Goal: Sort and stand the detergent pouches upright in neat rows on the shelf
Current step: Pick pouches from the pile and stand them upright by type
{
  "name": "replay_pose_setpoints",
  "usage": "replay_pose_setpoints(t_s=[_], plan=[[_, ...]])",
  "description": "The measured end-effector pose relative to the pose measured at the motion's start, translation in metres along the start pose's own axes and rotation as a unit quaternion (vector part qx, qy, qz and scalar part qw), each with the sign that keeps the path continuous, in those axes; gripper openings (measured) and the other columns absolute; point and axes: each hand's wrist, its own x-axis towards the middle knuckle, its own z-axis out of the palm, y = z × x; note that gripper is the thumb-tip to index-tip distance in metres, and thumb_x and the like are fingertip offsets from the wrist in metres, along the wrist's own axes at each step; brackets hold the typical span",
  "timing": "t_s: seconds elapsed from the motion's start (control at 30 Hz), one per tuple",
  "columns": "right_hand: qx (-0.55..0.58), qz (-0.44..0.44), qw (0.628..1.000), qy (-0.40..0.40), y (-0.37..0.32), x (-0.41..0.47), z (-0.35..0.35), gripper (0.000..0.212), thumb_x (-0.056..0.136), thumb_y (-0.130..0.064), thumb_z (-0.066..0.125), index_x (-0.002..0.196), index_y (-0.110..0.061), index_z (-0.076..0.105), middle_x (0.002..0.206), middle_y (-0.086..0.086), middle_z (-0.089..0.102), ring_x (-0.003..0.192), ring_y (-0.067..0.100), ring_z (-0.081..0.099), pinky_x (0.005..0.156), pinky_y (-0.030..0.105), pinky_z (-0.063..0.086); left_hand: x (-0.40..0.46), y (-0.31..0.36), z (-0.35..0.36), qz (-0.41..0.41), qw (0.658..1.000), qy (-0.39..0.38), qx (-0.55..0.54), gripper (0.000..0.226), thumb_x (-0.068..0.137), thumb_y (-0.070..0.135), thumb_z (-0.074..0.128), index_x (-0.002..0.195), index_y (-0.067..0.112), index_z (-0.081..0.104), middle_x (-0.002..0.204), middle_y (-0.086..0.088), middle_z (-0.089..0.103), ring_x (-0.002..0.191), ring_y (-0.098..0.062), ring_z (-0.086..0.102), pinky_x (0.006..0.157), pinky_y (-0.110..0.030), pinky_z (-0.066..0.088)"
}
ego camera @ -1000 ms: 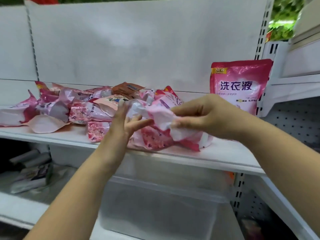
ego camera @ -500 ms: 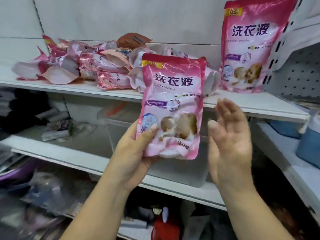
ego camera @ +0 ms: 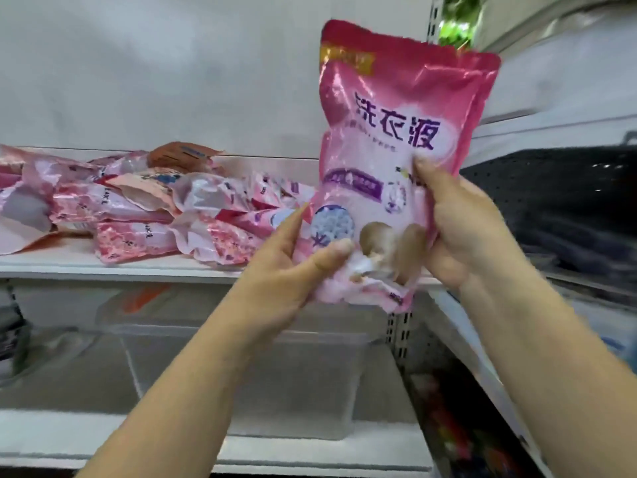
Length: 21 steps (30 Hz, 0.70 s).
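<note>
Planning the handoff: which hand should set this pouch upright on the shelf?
Probably the right hand: it grips the pouch mid-height on the side away from the pile. The left hand only pinches the bottom corner.

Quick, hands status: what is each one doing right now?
Left hand: closed on the lower left corner of the pink detergent pouch, thumb on its front.
Right hand: closed on the pouch's right edge, holding it upright.
</note>
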Motion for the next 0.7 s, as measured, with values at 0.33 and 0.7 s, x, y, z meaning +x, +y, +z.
replay_pose_setpoints(t_s=[0.33, 0.7], plan=[[-0.134, -0.129, 0.973, 0.139, -0.014, 0.084, -0.033, 0.016, 0.085, -0.026, 0.064, 0.073, -0.017, 0.059, 0.074, 0.001, 0.064, 0.070, 0.017, 0.063, 0.079, 0.037, 0.055, 0.113, -0.037, 0.035, -0.104, 0.974, -0.058, 0.193, 0.090, 0.068, 0.033, 0.079, 0.140, 0.023, 0.026, 0.123, -0.005, 0.059, 0.107, -0.021, 0.060, 0.098, -0.042, 0.046], [-0.112, -0.107, 0.973, 0.174, 0.021, 0.111, -0.053, 0.023, 0.084, -0.038, 0.062, 0.077, -0.017, 0.057, 0.095, 0.012, 0.066, 0.092, 0.026, 0.062, 0.092, 0.046, 0.049, 0.117, -0.067, 0.032, -0.125, 0.936, 0.021, 0.328, 0.088, 0.067, 0.044, 0.076, 0.138, 0.035, 0.024, 0.119, 0.002, 0.059, 0.105, -0.020, 0.058, 0.093, -0.033, 0.047]])
